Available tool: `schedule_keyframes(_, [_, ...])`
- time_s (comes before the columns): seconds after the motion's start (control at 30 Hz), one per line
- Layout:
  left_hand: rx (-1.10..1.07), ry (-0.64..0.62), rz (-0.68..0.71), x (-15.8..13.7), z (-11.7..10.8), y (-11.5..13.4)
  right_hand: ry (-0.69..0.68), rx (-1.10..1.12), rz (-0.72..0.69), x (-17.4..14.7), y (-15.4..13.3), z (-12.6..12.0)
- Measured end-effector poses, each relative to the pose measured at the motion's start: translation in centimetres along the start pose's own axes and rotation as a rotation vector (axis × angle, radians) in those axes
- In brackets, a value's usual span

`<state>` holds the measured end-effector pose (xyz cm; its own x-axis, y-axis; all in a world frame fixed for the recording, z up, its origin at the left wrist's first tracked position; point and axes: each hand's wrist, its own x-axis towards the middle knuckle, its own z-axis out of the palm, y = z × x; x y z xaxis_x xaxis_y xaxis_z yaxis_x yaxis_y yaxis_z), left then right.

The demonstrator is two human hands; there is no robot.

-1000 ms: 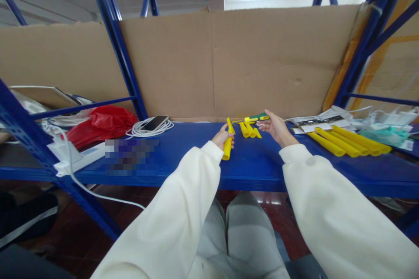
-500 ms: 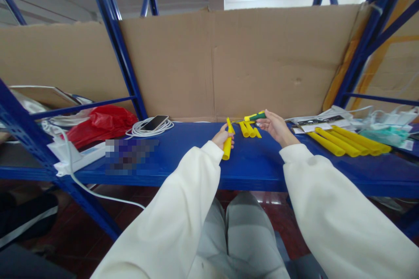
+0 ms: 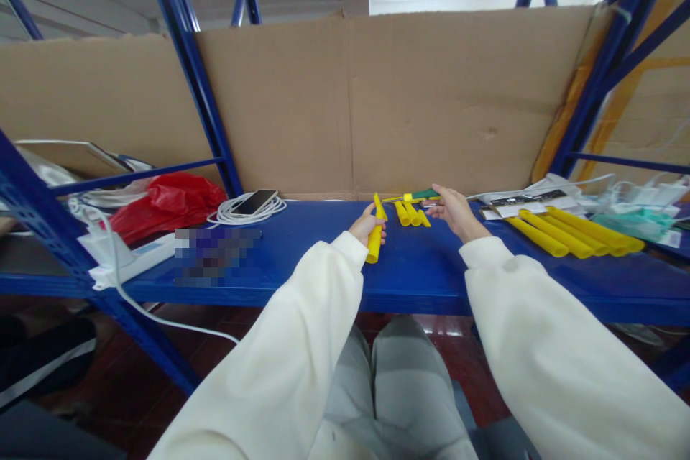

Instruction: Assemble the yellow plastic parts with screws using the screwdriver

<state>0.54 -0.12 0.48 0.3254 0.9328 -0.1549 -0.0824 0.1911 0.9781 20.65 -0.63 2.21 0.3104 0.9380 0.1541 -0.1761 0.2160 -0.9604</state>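
My left hand [image 3: 367, 224] is closed around a yellow tapered tube [image 3: 374, 248], wide end toward me and narrow end up. In my right hand [image 3: 451, 210] is a screwdriver [image 3: 423, 195] with a green and yellow handle, its shaft pointing left at the tube's narrow end. Whether the tip touches the tube I cannot tell. Several short yellow pieces [image 3: 412, 214] lie on the blue shelf [image 3: 302, 251] just behind and between my hands.
Several long yellow tubes [image 3: 544, 233] lie in a row on the right, beside white packets [image 3: 531, 203] and a green bag [image 3: 636, 223]. On the left are a phone [image 3: 257, 202] on a coiled white cable, a red plastic bag [image 3: 172, 205] and a white power strip [image 3: 140, 262]. Cardboard [image 3: 420, 100] stands behind.
The screwdriver has swung closer to level, its handle a little lower and its shaft still toward the tube. My left hand and the tube have stayed in place.
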Motion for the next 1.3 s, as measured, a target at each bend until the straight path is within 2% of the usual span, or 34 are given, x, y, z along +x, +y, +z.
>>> schedule_keyframes(0.13, [0.005,0.019,0.0,-0.13,0.14,0.04,0.01,-0.023,0.004,-0.23,-0.15,0.04])
schedule_keyframes(0.27, [-0.013,0.022,0.008,-0.01,0.12,-0.06,-0.014,0.049,0.047,-0.1,-0.48,-0.09])
schedule_keyframes(0.37, [-0.011,0.029,0.009,0.09,0.06,-0.11,-0.079,0.105,0.103,0.12,-0.66,-0.33])
schedule_keyframes(0.47, [-0.005,0.036,0.004,0.0,0.1,-0.05,-0.137,0.104,0.101,0.32,-0.6,-0.51])
schedule_keyframes(0.97, [0.028,0.014,-0.007,-0.46,0.33,0.21,0.009,0.073,0.082,-0.5,-0.77,0.26])
schedule_keyframes(1.2, [0.002,0.067,0.009,-0.77,0.53,0.29,-0.152,0.178,0.1,-0.48,-0.93,0.13])
schedule_keyframes(1.3, [-0.01,0.09,0.015,-0.77,0.48,0.3,-0.173,0.149,0.069,-0.45,-0.68,0.11])
